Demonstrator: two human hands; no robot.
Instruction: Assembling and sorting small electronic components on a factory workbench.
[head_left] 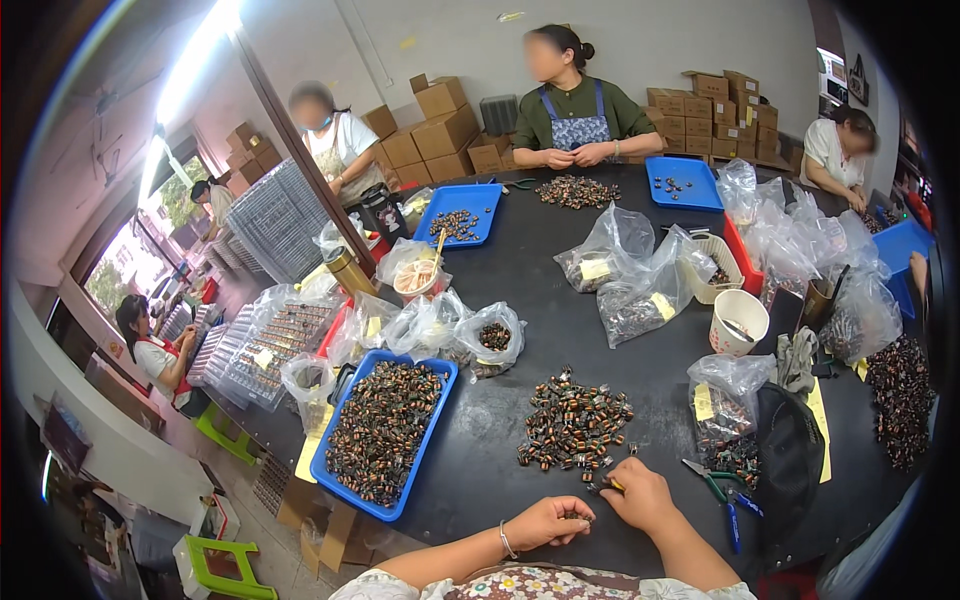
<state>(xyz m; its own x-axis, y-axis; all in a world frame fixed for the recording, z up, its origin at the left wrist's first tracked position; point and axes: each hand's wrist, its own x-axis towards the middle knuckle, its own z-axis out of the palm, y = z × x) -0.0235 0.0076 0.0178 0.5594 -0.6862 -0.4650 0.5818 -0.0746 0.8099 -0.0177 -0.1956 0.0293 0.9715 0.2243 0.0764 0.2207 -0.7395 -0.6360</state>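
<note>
- Fingers of the left hand (545,521) are curled closed around a small dark part (577,516), above the near edge of the black surface (480,455).
- Fingers of the right hand (643,497) are bent in around a slim tool (616,485); a bit of yellow shows, but the hand hides most of it, so its kind cannot be told.
- Just beyond both hands lies a loose pile of small black and copper-coloured parts (575,420).
- To the left of that pile stands a blue tray (350,497) heaped with similar parts.
- Right of the right hand, green-handled pliers (714,486) lie near a blue-handled tool (734,527).
- Just beyond the pliers is a clear bag (735,372) of parts with a yellow label; a white cup (738,322) stands farther back.
- Across the surface, a co-worker (578,112) in a green top and blue apron holds both hands together behind another pile (577,191), between two more blue trays (487,200) (702,180).
</note>
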